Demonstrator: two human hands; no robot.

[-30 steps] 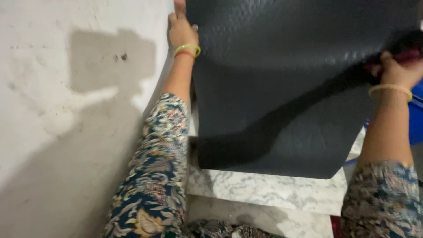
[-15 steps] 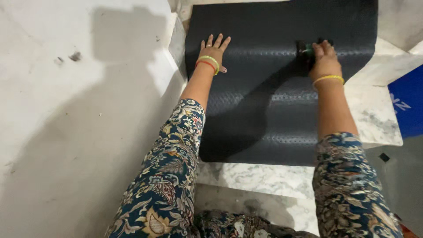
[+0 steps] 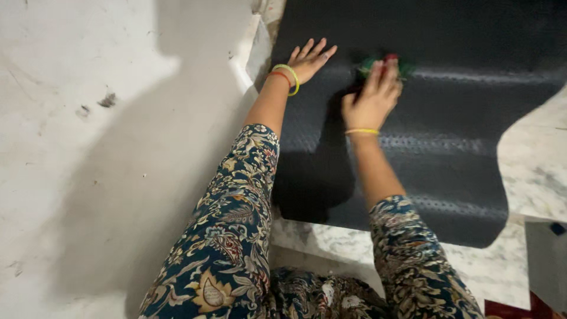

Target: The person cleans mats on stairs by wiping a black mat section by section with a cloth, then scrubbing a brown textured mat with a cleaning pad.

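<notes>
Head view: keep your left hand (image 3: 310, 58) spread flat on the black mat (image 3: 449, 136) while your right hand (image 3: 373, 100), fingers pressing a green scrubber (image 3: 371, 64), works evenly beside it.

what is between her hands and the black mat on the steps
Nothing visible for the left hand, which lies flat on the black mat. The right hand presses a green and red scrubber against the mat, so only that sits between them.

White wall (image 3: 88, 147) on left, dark smudge (image 3: 107, 100) on it. Marble steps (image 3: 534, 171) with grey swirls, below and at right.
</notes>
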